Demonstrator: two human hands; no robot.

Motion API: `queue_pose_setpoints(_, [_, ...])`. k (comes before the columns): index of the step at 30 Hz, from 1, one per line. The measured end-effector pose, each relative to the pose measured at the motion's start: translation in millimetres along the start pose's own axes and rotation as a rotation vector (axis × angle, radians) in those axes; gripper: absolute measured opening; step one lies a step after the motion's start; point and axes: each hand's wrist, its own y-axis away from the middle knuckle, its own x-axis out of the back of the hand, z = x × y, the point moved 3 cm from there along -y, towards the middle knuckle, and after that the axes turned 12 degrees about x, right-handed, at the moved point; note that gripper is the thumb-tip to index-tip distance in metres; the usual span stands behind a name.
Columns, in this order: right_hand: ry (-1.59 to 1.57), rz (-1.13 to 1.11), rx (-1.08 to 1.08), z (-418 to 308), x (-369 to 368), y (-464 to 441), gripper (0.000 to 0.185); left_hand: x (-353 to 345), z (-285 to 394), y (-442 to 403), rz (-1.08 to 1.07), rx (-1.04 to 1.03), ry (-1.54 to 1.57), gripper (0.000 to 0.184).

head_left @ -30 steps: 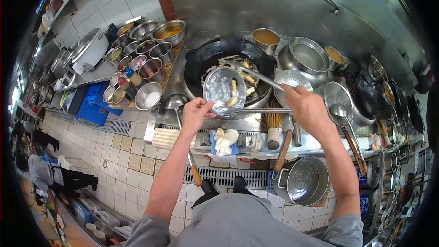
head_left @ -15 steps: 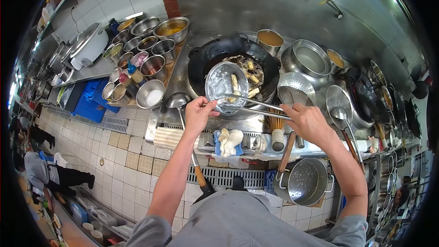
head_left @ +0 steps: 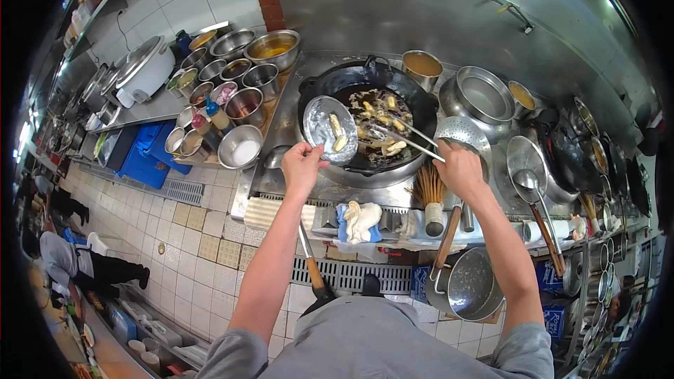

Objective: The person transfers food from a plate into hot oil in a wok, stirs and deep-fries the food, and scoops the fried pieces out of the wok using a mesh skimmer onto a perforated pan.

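My left hand (head_left: 303, 167) pinches the near rim of a metal bowl (head_left: 323, 114), tilted at the left side of a black wok (head_left: 415, 90). A couple of pale, coated food pieces (head_left: 338, 133) lie in the bowl. My right hand (head_left: 460, 170) is closed around long metal tongs (head_left: 414, 142), whose tips reach over the wok, apart from each other. Several yellowish pieces (head_left: 395, 148) sit in the dark, bubbling oil there. Whether the tips touch a piece, I cannot tell.
A bamboo brush (head_left: 430, 193) and a cloth (head_left: 361, 221) lie along the stove's front edge. Metal bowls of ingredients (head_left: 244, 104) crowd the left. A perforated ladle (head_left: 463, 133) and a strainer (head_left: 526, 161) are on the right. Another person (head_left: 70, 260) is at far left.
The tongs have moved from inside the bowl to over the wok's oil, tips spread. The bowl has shifted slightly left and tilted. More pieces show in the oil.
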Motion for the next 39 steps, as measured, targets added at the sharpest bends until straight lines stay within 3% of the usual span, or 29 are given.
queue_pose_setpoints(3, [-0.027,0.028,0.019,-10.8,14.7,-6.9,0.029,2.5,4.7,1.8,0.002,-0.033,-0.074,0.024])
queue_pose_setpoints(6, [0.092,-0.058,0.303,-32.9,36.8,-14.8,0.029,-1.9,12.5,11.4,-0.051,-0.076,-0.177,0.021])
queue_pose_setpoints(11, [0.150,-0.048,0.430,-33.6,32.3,-31.8,0.024,-5.1,15.3,8.9,-0.094,-0.113,-0.246,0.020])
queue_pose_setpoints(22, [-0.012,0.011,0.057,-16.6,25.6,-18.4,0.026,9.1,8.8,-1.7,0.034,-0.033,-0.206,0.022])
queue_pose_setpoints(30, [0.104,-0.097,0.283,-34.6,24.4,-31.8,0.035,-5.2,18.9,2.1,-0.134,-0.136,-0.248,0.020])
queue_pose_setpoints(33, [0.102,-0.099,0.254,-32.2,20.9,-34.2,0.021,-5.4,20.6,0.2,-0.152,-0.138,-0.214,0.019])
queue_pose_setpoints(37, [0.028,0.017,0.237,-22.6,23.7,-25.4,0.019,1.2,22.3,-1.8,-0.067,-0.129,-0.246,0.021])
queue_pose_setpoints(39, [0.028,-0.077,0.091,-10.3,15.6,-22.8,0.018,5.8,19.2,-2.2,-0.004,-0.084,-0.226,0.021])
